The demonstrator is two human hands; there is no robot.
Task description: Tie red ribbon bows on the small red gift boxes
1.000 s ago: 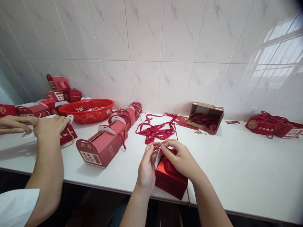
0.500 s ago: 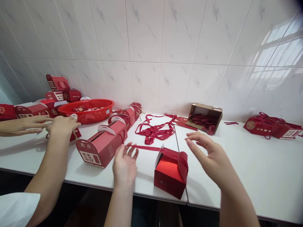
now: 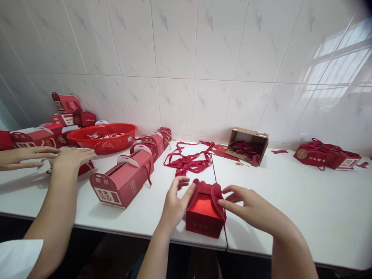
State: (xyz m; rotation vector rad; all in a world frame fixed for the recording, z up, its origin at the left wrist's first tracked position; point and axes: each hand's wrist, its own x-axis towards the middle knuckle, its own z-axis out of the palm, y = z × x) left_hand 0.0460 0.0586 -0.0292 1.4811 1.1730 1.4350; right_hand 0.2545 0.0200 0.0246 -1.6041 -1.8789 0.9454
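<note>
A small shiny red gift box (image 3: 202,215) stands at the white table's front edge (image 3: 145,228), with a red ribbon threaded through its top. My left hand (image 3: 174,201) presses its thumb and fingers on the box's left top flap. My right hand (image 3: 250,207) pinches the rounded right flap with thumb and forefinger. Both flaps lean toward each other over the top.
A long red handle box (image 3: 122,182) lies to the left, more behind it. Loose red ribbons (image 3: 188,161), a red basket (image 3: 101,137), a cardboard box (image 3: 250,143) and flat red boxes (image 3: 325,157) sit further back. A co-worker's hands (image 3: 69,157) work at the left.
My hands were spread apart and open half a second ago, the left one near a stretched ribbon. Now both have come in onto the small box's flaps.
</note>
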